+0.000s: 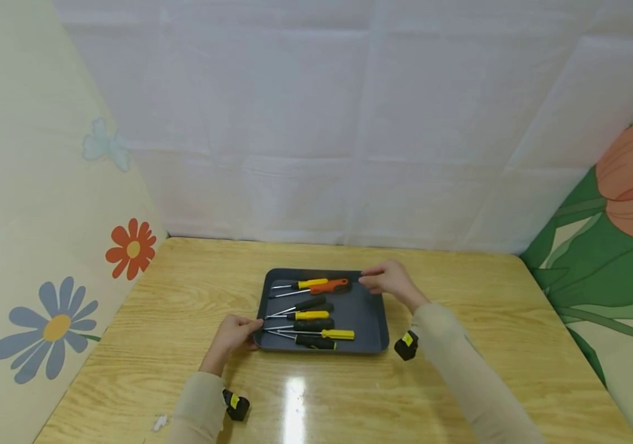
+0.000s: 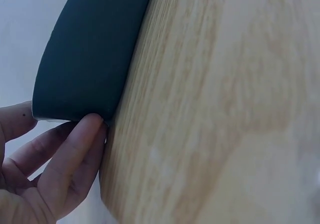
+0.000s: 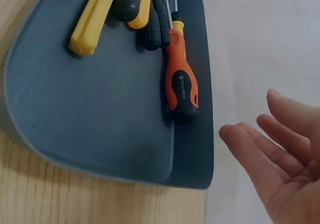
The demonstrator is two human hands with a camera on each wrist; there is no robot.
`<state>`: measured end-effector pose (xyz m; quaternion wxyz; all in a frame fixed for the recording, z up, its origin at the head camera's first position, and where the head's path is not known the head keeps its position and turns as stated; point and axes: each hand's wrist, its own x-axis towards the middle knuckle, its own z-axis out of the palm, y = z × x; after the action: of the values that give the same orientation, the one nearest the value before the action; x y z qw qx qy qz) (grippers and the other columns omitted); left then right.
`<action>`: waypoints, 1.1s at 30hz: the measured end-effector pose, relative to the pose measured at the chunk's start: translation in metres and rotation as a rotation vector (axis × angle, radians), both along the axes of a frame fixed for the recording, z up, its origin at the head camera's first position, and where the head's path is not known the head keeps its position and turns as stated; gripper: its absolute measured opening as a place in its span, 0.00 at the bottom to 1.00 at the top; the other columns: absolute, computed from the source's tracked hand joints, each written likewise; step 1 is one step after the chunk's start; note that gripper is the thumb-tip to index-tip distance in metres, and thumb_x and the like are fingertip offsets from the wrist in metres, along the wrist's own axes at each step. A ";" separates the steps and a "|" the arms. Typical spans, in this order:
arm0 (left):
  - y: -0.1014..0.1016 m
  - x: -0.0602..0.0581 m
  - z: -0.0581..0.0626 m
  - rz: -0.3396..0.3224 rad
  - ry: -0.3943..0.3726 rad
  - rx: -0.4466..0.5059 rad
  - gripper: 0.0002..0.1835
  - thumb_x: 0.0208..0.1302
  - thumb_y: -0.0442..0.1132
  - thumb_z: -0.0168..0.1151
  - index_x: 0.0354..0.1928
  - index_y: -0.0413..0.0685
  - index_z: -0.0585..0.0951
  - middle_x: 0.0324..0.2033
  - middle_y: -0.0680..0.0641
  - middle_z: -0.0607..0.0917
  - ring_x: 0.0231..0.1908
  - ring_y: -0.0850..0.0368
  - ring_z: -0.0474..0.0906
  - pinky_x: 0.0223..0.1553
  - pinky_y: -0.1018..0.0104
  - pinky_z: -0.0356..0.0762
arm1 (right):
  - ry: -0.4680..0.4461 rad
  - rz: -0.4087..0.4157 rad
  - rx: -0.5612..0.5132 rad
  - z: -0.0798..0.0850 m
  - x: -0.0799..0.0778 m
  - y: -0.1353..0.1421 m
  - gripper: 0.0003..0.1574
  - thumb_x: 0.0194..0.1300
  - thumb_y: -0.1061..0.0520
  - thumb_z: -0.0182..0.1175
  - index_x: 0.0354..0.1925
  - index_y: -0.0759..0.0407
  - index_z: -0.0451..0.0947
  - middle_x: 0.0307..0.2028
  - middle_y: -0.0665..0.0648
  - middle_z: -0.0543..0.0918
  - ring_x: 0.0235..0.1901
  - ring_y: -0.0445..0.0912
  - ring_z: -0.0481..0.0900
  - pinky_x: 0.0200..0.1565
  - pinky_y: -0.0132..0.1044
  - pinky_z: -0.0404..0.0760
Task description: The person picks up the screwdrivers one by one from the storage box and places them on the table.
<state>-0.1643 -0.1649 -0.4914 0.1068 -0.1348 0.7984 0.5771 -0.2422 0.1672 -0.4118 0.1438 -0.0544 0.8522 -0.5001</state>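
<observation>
A dark grey tray lies on the table with several screwdrivers in it, their shafts pointing left. Among them are an orange-and-black screwdriver near the back wall, a yellow-handled screwdriver near the front, and black-handled ones such as the black screwdriver. At the tray's left end my left hand grips the wall, thumb at the rim and fingers low on the outside, as the left wrist view shows. My right hand is by the back right corner, fingers loosely extended and holding nothing; the right wrist view shows a gap to the tray.
The wooden table extends around the tray. A white cloth hangs behind it, with flower-patterned panels on both sides. A small white patch is on the table at the front left. Each wrist wears a small black camera.
</observation>
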 end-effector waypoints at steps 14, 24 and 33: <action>-0.001 0.001 0.001 -0.005 0.004 0.003 0.12 0.60 0.34 0.58 0.33 0.25 0.81 0.19 0.46 0.80 0.18 0.59 0.76 0.20 0.66 0.80 | -0.081 0.068 0.016 -0.003 -0.008 -0.016 0.18 0.58 0.62 0.62 0.43 0.74 0.77 0.38 0.71 0.80 0.36 0.61 0.80 0.38 0.48 0.81; 0.000 0.001 0.000 0.001 -0.003 0.002 0.12 0.60 0.33 0.58 0.34 0.26 0.82 0.20 0.45 0.80 0.20 0.58 0.76 0.21 0.66 0.80 | -0.101 0.026 0.050 -0.012 -0.013 -0.027 0.15 0.56 0.63 0.63 0.41 0.72 0.79 0.35 0.67 0.82 0.31 0.57 0.82 0.35 0.45 0.82; 0.000 0.003 0.001 -0.001 -0.004 -0.010 0.12 0.60 0.33 0.58 0.34 0.26 0.81 0.20 0.46 0.80 0.19 0.59 0.76 0.22 0.65 0.80 | -0.106 -0.004 0.057 -0.016 -0.017 -0.028 0.16 0.55 0.64 0.63 0.41 0.74 0.78 0.37 0.69 0.81 0.32 0.58 0.82 0.33 0.43 0.83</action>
<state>-0.1615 -0.1650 -0.4900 0.1080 -0.1359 0.8010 0.5729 -0.2590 0.1387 -0.4281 0.1893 -0.0222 0.8574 -0.4781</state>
